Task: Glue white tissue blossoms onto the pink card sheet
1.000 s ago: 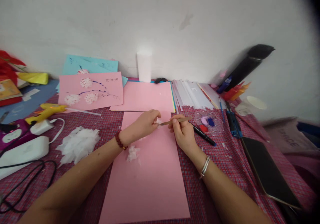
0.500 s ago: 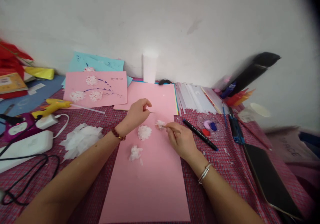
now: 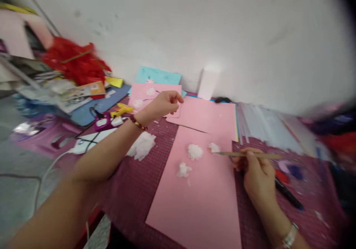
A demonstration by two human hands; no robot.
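Note:
My right hand [image 3: 257,173] is closed on a thin wooden stick [image 3: 250,154] that lies level, its tip touching a small white tissue flower [image 3: 213,147] on the pink sheet [image 3: 194,201]. Two more white tissue flowers [image 3: 194,151] sit on that sheet just to the left. My left hand [image 3: 166,103] hovers above the table's far left part, over a pink card with flowers [image 3: 144,93]. Its fingers are curled, with nothing visible in them. A yellow glue gun [image 3: 121,110] lies to its left.
A pile of white tissue [image 3: 141,147] lies left of the pink sheet. A white power strip [image 3: 91,143] with cables, red paper [image 3: 75,62] and booklets crowd the left. A black marker [image 3: 287,195], paint palette and white strips lie at the right, blurred. A white wall stands behind.
The view has swung to the left. My left hand has left the pink sheet and moved up and left towards the glue gun. My right hand keeps the stick at the flower.

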